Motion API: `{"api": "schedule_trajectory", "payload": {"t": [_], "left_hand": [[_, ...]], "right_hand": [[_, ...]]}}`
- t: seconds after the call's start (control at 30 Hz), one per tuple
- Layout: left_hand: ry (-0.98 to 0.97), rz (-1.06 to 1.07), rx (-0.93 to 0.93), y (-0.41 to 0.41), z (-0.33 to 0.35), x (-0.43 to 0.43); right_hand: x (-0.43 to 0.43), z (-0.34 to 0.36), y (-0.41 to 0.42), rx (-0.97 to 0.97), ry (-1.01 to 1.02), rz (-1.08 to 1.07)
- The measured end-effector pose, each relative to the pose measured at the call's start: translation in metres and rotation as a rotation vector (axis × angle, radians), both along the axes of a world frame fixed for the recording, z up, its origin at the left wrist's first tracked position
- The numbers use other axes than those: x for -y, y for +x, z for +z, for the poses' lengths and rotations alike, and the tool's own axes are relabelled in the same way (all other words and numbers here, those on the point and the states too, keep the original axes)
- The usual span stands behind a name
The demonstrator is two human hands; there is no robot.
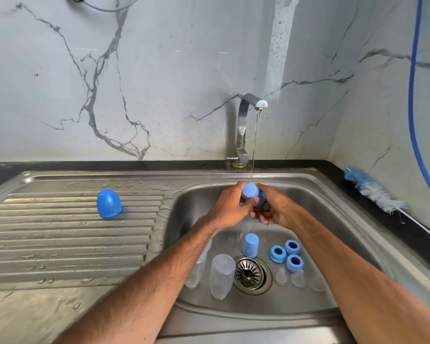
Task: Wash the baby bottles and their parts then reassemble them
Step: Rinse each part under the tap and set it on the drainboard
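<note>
Blue cap (250, 191) gripped by both left hand (230, 207) and right hand (274, 207), dome tilted up-left, directly under the stream (255, 150).

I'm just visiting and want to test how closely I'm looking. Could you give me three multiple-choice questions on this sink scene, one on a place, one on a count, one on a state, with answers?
1. Where does the lone blue cap stand?
A. On the ribbed drainboard
B. Over the drain
C. On the black counter

2. How many blue screw rings lie in the basin?
A. One
B. Three
C. Five

3. What is the tap doing?
A. Shut off
B. Dripping foam
C. Running a thin stream

Answers:
1. A: it sits on the ridges to the left of the basin.
2. B: three rings cluster to the right of the drain.
3. C: water falls onto the blue cap held by both hands.
</note>
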State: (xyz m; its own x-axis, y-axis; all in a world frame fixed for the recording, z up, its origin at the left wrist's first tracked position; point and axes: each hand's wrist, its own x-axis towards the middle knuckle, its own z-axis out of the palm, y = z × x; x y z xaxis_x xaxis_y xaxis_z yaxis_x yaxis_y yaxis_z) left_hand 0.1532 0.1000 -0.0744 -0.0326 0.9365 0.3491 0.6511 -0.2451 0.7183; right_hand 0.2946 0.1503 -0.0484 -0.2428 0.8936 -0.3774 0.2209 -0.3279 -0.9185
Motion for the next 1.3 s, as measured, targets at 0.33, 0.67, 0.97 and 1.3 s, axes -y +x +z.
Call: {"api": "schedule_trajectory", "payload": {"t": [0.33, 0.67, 0.97, 1.3], "left_hand": [[0.063, 0.024, 0.026, 0.007, 0.001, -0.003], [0.012, 0.103, 0.219, 0.005, 0.003, -0.01], [-0.136, 0.049, 0.306, 0.023, 0.005, -0.019], [0.046, 0.053, 0.017, -0.013, 0.004, -0.014]], "right_hand": [[-0.003, 0.006, 0.01, -0.237, -0.156, 0.112], [-0.002, 0.007, 0.009, -0.408, -0.226, 0.183], [-0.006, -0.001, 0.018, -0.49, -0.358, 0.052], [-0.013, -0.001, 0.015, -0.606, -0.186, -0.043]]}}
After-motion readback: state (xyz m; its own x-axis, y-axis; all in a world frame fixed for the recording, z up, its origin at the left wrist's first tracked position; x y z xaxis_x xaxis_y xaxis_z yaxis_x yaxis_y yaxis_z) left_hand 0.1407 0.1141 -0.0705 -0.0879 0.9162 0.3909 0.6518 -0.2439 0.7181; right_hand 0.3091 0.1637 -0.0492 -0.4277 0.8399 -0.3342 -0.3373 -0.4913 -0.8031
